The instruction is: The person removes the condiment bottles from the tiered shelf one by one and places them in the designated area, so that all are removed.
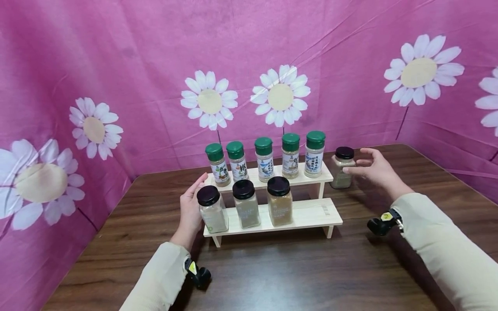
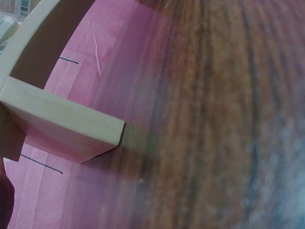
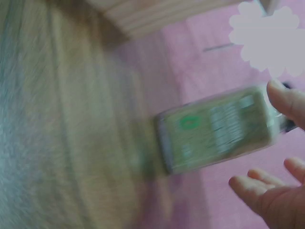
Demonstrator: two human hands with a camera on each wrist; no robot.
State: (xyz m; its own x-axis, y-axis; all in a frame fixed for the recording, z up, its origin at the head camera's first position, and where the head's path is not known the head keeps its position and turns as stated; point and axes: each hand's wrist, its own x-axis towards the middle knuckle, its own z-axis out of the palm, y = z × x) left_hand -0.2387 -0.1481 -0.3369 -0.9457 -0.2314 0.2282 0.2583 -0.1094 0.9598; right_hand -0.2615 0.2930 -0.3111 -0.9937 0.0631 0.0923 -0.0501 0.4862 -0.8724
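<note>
A spice jar with a black lid (image 1: 342,169) stands upright on the table, just right of the wooden two-step rack (image 1: 272,227). My right hand (image 1: 375,170) is beside it, thumb near the lid and fingers spread; the right wrist view shows a gap between the fingers and the jar (image 3: 217,131). At the rack's left end is my left hand (image 1: 189,211), its fingers extended along the side, partly hidden behind a black-lidded jar (image 1: 214,211). Whether it touches the rack I cannot tell. The left wrist view shows the rack's leg (image 2: 66,119) close up.
Several green-capped shakers (image 1: 264,162) line the upper step. On the lower step, two more black-lidded jars (image 1: 247,207) stand right of the leftmost one. A pink cloth with white daisies (image 1: 241,39) hangs behind the brown wooden table (image 1: 272,276).
</note>
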